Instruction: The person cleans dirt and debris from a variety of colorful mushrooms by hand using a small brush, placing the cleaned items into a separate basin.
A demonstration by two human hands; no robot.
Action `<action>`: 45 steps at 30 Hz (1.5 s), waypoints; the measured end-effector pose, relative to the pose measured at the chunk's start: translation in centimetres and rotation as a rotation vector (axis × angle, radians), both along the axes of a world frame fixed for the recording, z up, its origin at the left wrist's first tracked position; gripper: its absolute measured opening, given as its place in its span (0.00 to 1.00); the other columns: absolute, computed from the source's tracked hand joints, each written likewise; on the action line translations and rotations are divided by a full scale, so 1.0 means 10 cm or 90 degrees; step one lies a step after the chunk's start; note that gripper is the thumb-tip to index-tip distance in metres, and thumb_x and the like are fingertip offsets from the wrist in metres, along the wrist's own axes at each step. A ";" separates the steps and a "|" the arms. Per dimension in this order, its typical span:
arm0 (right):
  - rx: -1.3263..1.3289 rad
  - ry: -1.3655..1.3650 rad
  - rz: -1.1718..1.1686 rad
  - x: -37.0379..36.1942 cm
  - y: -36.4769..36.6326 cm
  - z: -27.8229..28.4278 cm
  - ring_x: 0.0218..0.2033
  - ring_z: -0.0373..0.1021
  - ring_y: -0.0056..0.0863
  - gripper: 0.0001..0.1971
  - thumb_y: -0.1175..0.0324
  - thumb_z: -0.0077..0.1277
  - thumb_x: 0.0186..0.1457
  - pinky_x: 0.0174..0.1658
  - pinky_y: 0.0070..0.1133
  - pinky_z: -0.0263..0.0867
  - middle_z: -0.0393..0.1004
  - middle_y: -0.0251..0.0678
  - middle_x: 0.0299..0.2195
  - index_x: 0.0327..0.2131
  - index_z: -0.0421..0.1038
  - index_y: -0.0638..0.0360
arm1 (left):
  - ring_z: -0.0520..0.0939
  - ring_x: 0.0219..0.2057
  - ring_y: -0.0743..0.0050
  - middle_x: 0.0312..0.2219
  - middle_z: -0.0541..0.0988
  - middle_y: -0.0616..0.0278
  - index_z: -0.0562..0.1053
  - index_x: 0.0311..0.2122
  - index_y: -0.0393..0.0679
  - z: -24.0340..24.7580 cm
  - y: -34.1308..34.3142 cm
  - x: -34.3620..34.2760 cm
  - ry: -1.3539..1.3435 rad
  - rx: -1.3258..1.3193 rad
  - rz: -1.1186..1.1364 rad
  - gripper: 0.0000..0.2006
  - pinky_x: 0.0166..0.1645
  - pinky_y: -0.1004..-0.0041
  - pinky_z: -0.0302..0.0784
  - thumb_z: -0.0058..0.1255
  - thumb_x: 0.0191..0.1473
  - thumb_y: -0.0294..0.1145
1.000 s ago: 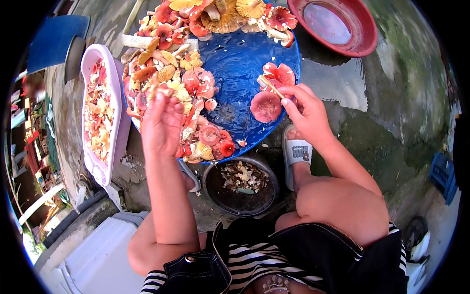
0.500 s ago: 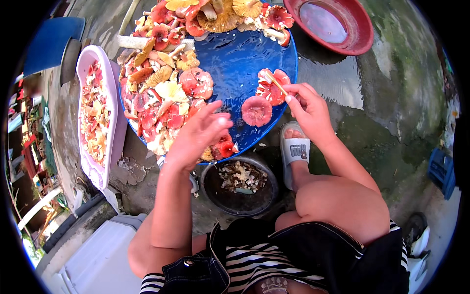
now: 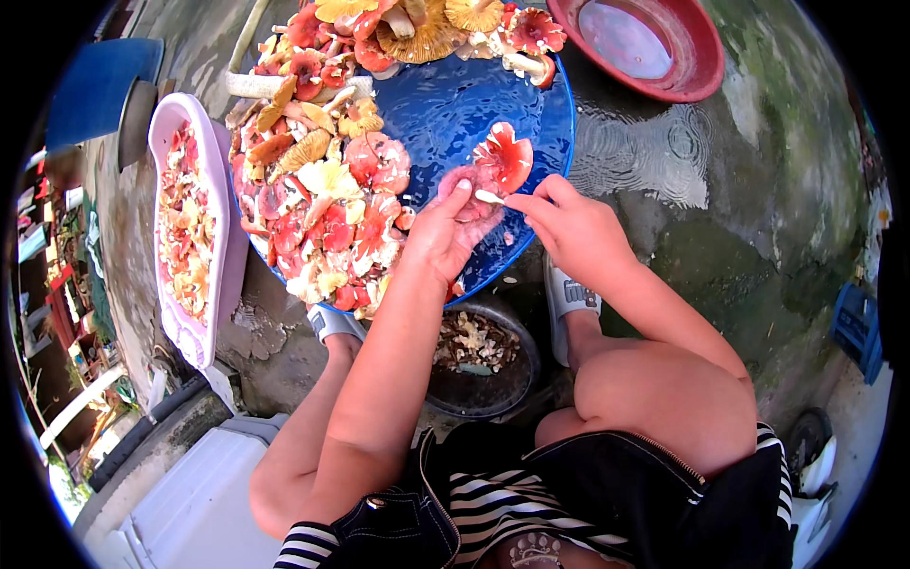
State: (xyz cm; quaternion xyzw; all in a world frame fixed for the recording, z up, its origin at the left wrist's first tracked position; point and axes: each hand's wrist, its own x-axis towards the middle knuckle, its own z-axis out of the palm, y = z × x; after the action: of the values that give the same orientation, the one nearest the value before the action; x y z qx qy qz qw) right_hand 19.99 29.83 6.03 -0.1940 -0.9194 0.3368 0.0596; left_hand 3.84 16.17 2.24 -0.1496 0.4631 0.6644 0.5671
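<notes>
My left hand (image 3: pixel 445 232) is closed on a pink mushroom cap (image 3: pixel 474 190), thumb on top, above the water in a large blue basin (image 3: pixel 564 142). Just beyond it a red mushroom (image 3: pixel 505 157) with a pale edge lies in the basin. Pinched in my right hand (image 3: pixel 578 223) is a small slim stick with a white tip (image 3: pixel 490 197), its tip at the cap. Its exact kind is too small to tell. Heaped red and yellow mushrooms (image 3: pixel 327 180) fill the basin's left side and far edge.
A pink tub (image 3: pixel 227 237) of mushroom pieces stands to the left. Below the basin sits a dark bowl (image 3: pixel 445 394) with brown scraps. A red basin (image 3: pixel 697 81) holding water is at the far right. My sandalled feet flank the bowl on wet concrete.
My left hand has moved right and taken hold of the pink mushroom cap. My right hand has shifted slightly down and left, bringing the stick's white tip to the cap.
</notes>
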 end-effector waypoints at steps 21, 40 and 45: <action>0.132 -0.081 0.059 -0.19 -0.05 0.17 0.33 0.74 0.34 0.16 0.72 0.49 0.52 0.33 0.30 0.73 0.67 0.36 0.35 0.47 0.71 0.50 | 0.77 0.51 0.58 0.47 0.77 0.53 0.69 0.52 0.38 0.19 0.03 0.11 0.008 -0.007 0.101 0.22 0.59 0.55 0.71 0.28 0.69 0.45; 0.083 -0.043 0.010 -0.17 0.01 0.13 0.35 0.75 0.38 0.16 0.69 0.51 0.54 0.34 0.32 0.73 0.69 0.39 0.39 0.48 0.71 0.50 | 0.77 0.52 0.55 0.49 0.76 0.53 0.69 0.53 0.41 0.28 0.02 0.12 0.014 -0.030 0.112 0.21 0.58 0.54 0.72 0.27 0.70 0.43; -0.169 0.017 -0.084 -0.27 0.01 0.08 0.34 0.73 0.44 0.11 0.66 0.56 0.53 0.36 0.37 0.69 0.72 0.41 0.35 0.40 0.71 0.55 | 0.76 0.53 0.60 0.50 0.75 0.56 0.68 0.54 0.42 0.37 -0.01 0.20 0.018 -0.009 0.101 0.22 0.59 0.55 0.72 0.26 0.70 0.45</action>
State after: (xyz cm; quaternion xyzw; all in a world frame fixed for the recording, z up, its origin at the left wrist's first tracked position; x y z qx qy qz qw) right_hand 17.27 29.97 6.86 -0.2558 -0.8510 0.4536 0.0677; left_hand 5.82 16.07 5.89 -0.1805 0.4621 0.7060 0.5053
